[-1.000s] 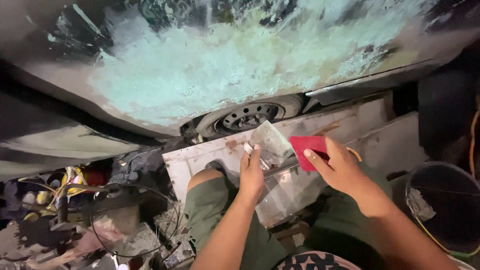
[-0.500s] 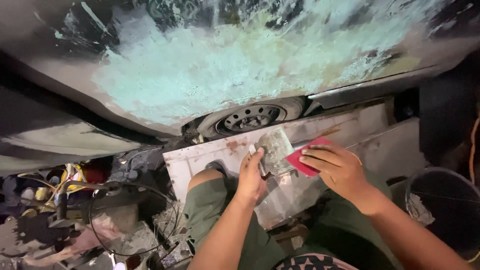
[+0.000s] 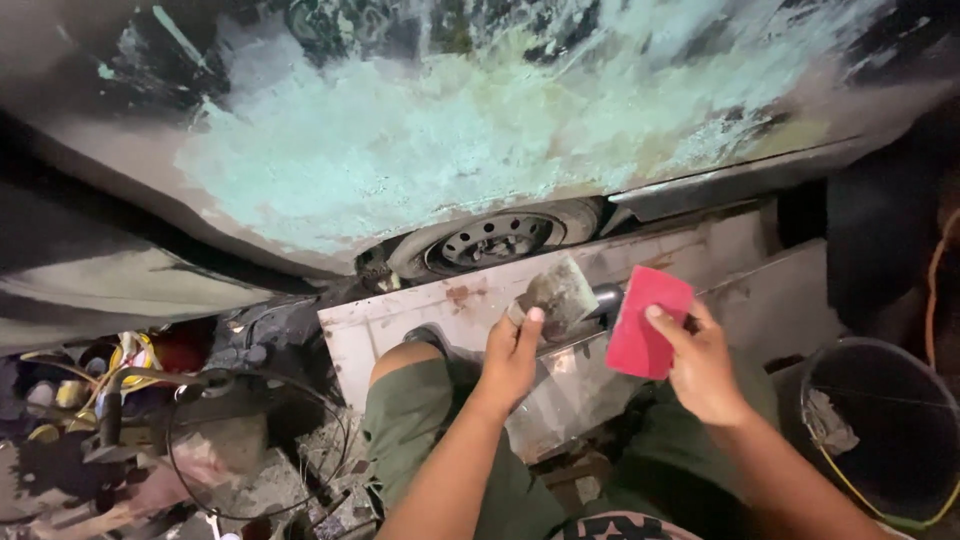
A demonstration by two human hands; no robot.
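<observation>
Gripping grey putty-smeared metal scraper [image 3: 556,294] in left hand [image 3: 512,358], pinching flat red plastic spreader [image 3: 646,322] in right hand [image 3: 703,368], edges nearly touching, seemingly for wiping.

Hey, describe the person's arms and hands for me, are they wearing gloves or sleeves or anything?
No gloves: the left hand and the right hand are both bare. The forearms are bare too, with no sleeves, watch or wristband in view. No rings show on the fingers. Below the arms the person wears olive-green shorts.
</observation>
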